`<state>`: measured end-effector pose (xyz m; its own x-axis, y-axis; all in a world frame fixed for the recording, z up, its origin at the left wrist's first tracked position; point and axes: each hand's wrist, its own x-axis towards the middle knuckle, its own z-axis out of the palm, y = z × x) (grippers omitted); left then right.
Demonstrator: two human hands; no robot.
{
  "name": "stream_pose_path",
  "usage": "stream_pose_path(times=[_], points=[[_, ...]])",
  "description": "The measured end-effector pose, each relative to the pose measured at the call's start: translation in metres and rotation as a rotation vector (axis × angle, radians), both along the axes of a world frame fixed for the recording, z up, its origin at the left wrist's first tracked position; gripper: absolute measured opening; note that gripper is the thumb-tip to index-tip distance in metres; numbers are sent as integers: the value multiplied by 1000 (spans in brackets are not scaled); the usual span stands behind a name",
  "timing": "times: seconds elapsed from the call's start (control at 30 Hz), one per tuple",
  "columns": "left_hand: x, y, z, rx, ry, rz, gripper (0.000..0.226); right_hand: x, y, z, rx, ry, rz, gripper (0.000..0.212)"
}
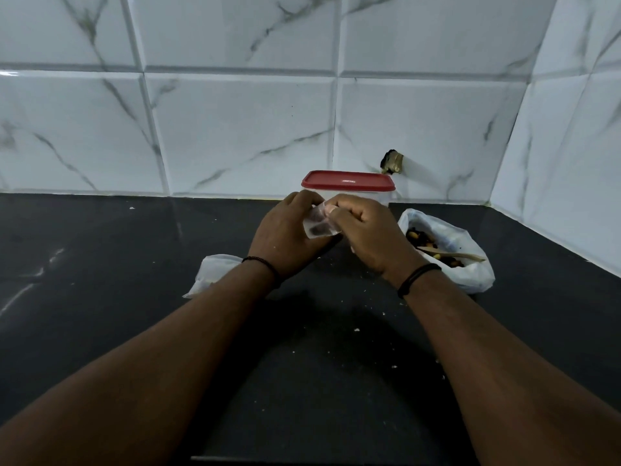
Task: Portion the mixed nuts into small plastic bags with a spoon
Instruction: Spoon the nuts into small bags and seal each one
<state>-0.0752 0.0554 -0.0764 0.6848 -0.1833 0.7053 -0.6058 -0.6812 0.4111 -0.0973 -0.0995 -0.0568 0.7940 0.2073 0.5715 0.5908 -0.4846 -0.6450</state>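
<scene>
A small clear plastic bag (317,226) with a few dark nuts at its bottom hangs between both hands above the black counter. My left hand (289,233) grips its left side, and my right hand (364,232) pinches its top edge. To the right lies an open white plastic bag (470,274) of mixed nuts (424,242). A wooden spoon (460,255) rests inside it, handle pointing right. Neither hand touches the spoon.
A clear container with a red lid (347,181) stands behind my hands against the marble-tiled wall. Another pale plastic bag (211,272) lies on the counter (134,264) by my left wrist. Small crumbs dot the counter. The wall corner closes the right side.
</scene>
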Motion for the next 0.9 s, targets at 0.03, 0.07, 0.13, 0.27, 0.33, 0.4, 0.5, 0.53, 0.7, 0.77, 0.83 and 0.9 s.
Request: stream_pose_path(times=[0.03,0.07,0.13,0.27,0.33,0.4,0.5,0.53,0.7,0.77,0.83,0.9], points=[[1,1,-1,-9,7,-10,45,-1,0,0,-13,6,2,28],[1,0,-3,-14,13,-19,44,-1,-1,1,9,-12,-17,34],[1,-1,-5,-18,19,-30,45,-3,-4,5,152,-107,-114,41],[0,-5,-8,28,36,-50,52,-1,-35,21,73,-192,-575,47],[-3,-8,-7,67,55,-75,53,2,-62,29,-192,-42,-736,38],[-4,-13,-6,109,60,-96,53,2,-85,34,-443,118,-817,26],[-2,-18,-7,125,70,-111,53,0,-107,31,-646,249,-897,28],[-1,-19,-8,131,76,-117,51,1,-113,27,-672,281,-905,31],[-1,-24,-10,136,107,-137,44,10,-130,12,-719,417,-860,31],[-1,-24,-12,124,135,-132,44,9,-130,12,-688,400,-859,24],[-2,-28,-13,122,159,-136,45,4,-132,12,-683,396,-860,22],[-3,-35,-14,132,181,-145,44,3,-134,10,-662,405,-859,27]])
